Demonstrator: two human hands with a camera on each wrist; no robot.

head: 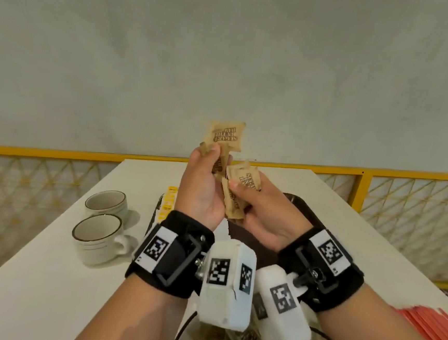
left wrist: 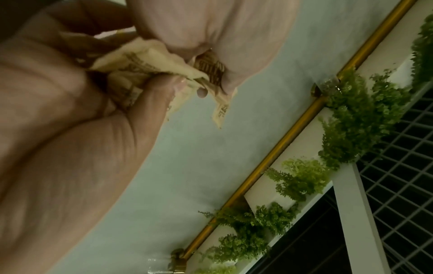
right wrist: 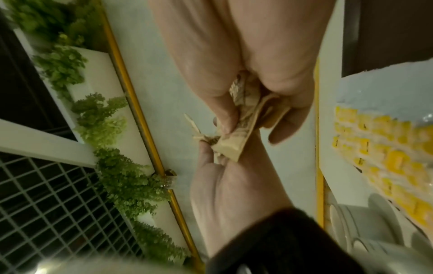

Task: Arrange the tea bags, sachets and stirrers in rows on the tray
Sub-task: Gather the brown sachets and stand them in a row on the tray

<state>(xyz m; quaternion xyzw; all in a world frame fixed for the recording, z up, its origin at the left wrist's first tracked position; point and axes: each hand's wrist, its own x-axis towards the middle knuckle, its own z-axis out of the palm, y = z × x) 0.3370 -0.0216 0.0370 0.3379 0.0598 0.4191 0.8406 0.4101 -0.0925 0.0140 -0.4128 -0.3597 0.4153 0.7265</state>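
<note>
My left hand (head: 202, 187) pinches one brown sachet (head: 224, 138); my right hand (head: 257, 208) grips more — count unclear; two cups (head: 98, 236) stand left.

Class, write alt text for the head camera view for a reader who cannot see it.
Both hands are raised above a white table, the left hand and right hand each holding brown sugar sachets. Two cups stand at left; a dark tray lies behind the hands.

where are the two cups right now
In the head view the two cups stand on the white table, left of the left hand, one behind the other, beside the yellow sachets.
</note>
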